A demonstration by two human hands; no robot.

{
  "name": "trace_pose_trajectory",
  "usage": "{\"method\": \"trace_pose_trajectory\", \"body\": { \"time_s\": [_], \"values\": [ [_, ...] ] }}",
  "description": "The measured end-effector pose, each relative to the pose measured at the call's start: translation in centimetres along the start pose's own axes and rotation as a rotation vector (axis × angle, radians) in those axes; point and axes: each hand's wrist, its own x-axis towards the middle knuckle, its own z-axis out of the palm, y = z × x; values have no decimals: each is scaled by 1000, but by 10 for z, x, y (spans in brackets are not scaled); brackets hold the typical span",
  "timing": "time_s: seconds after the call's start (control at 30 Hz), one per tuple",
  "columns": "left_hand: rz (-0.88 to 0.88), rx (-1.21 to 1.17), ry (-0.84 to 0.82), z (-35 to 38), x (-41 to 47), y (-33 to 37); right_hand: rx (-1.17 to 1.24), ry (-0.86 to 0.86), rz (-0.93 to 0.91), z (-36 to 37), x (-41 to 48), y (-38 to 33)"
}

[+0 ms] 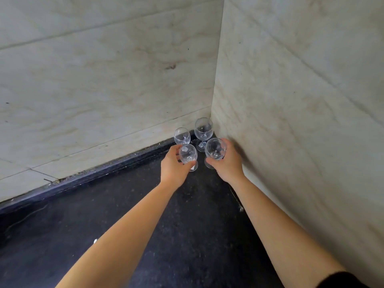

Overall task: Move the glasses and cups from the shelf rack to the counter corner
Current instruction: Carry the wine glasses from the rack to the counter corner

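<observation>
Here left hand (173,165) and right hand (227,161) each grip a stemmed glass (188,153); crowded corner glasses (203,126) risk clinking, tipping.

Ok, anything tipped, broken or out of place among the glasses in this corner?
Nothing stands out. Four stemmed glasses are upright on the dark counter: two free by the walls, one held in the left hand and one in the right hand. No chips or spills show, only some grime along the wall joint.
</observation>
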Motion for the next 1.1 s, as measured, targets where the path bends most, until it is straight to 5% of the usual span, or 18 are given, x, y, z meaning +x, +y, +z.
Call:
{"method": "trace_pose_trajectory", "body": {
  "time_s": [0.83,1.1],
  "values": [
    [17,59,-85,6,12,3,-156,-66,104,-3,5,-10],
    [384,351,342,-137,-26,90,-391,58,-320,-32,-8,-153]
  ]
}}
